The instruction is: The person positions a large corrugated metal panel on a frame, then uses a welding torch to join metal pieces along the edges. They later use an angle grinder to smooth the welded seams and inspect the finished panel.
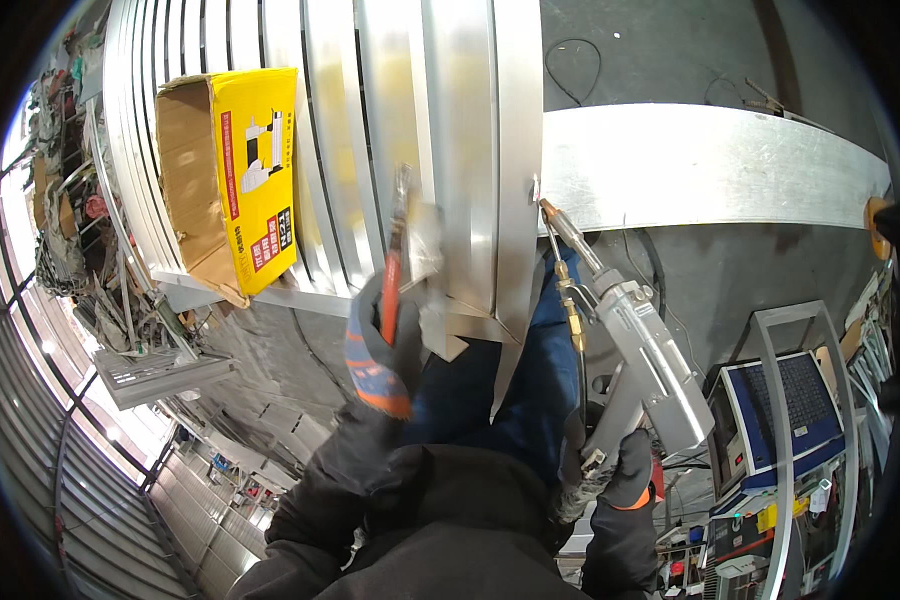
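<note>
1. Left hand (378,350), in a blue-and-orange glove: grip clamped on a red-handled tool (394,262). The tool is blurred, its head raised over the ribbed aluminium panel (370,120); exact type can't be told.
2. Right hand (610,468), in a dark glove: grip clamped on the handle of a silver welding gun (642,350).
3. Gun nozzle (553,213) points up-left, its tip right at the joint where the panel's right edge meets the flat aluminium bar (710,165).
4. The bar runs from that joint toward the right.
5. Yellow cardboard box (240,170), open, lies on the panel's left part, well apart from both hands.
6. Blue-topped machine (785,410) stands lower right, near the gun hand.
</note>
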Demonstrator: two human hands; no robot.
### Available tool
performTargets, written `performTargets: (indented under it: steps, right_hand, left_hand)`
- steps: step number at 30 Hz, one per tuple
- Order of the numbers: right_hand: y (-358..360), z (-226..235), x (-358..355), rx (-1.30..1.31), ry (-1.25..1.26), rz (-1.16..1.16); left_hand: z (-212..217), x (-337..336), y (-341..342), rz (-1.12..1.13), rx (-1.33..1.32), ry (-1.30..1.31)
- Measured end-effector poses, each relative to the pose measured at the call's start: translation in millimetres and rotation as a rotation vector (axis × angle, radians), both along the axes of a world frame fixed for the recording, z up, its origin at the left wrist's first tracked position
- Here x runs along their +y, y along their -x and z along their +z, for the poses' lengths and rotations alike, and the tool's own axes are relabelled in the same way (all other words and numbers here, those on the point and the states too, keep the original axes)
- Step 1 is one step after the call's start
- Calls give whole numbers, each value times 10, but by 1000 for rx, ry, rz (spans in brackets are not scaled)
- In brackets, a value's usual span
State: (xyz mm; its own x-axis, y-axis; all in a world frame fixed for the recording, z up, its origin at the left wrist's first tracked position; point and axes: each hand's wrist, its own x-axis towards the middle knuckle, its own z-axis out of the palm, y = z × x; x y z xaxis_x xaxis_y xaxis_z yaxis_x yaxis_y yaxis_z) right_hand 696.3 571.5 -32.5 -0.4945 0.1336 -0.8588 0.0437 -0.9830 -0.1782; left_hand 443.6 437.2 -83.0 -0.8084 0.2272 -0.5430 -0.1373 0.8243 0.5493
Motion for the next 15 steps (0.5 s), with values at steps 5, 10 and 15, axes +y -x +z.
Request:
performTargets:
  steps: [5,10,15]
  right_hand:
    - [-77,-24,-198,-4,-44,34]
    - [-253,-332,-530,8,-214,100]
    - [-369,-275,-602,-24,-32,84]
  left_hand:
    - [-210,-180,279,-150,231,-8]
    - [-420,-528,565,-264,440,15]
    - [-688,-876,1044,-463,654,152]
